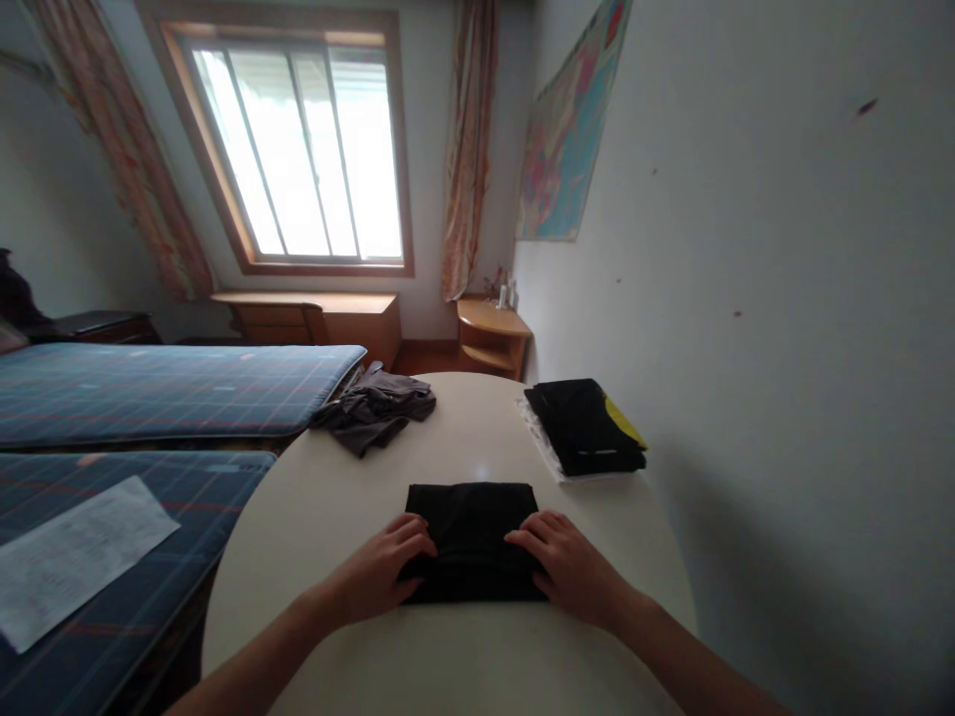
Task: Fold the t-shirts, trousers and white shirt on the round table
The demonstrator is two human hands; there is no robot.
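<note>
A black garment [477,527], folded into a neat rectangle, lies flat on the round white table [448,646] right before me. My left hand [388,562] grips its left side, with the fingers curled over the top and the thumb low at the edge. On the opposite side my right hand [567,562] holds the cloth in much the same way, fingers bent onto it and thumb near the lower corner. What kind of garment it is cannot be told from its folded shape.
A stack of folded clothes [586,428], black with some yellow and white, sits at the table's right edge against the wall [783,398]. A crumpled dark grey garment [380,406] lies at the far left edge. Beds with plaid mattresses [171,393] stand left, one bearing a paper sheet [82,557].
</note>
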